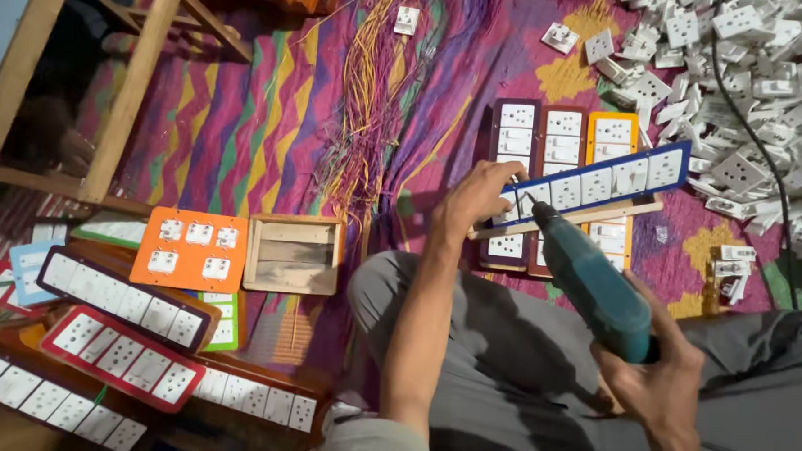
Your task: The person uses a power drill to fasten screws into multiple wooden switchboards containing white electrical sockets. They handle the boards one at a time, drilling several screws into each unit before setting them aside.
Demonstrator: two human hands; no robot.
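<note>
Hands first, in the head view, the only one. The right hand (pixel 660 372), at about four o'clock in the picture, has its grip clamped around the handle of a teal power screwdriver (pixel 592 283), whose tip points up toward ten o'clock and meets the near end of a blue socket board (pixel 601 182). The left hand (pixel 479 197) lies on that same end, its fingers (pixel 502 178) pressed together on the board just beside the tip, so its grip is closed on the board's end. The blue socket board carries a row of white sockets and rests tilted on a wooden strip (pixel 563 219), across three other boards, brown, red and orange, lying on the patterned mat (pixel 252 129).

At one o'clock lies a heap of loose white sockets (pixel 750 78); at twelve o'clock a bundle of thin coloured wires (pixel 375 98). At eight o'clock finished boards are stacked, an orange switch board (pixel 190 248) beside an open wooden box (pixel 293 254). The person sits cross-legged in grey trousers.

To drive this screw well, I judge the tool should stand square to the board, with the holding fingers kept clear of the bit and the board pinned flat on the wooden strip so it cannot twist.
</note>
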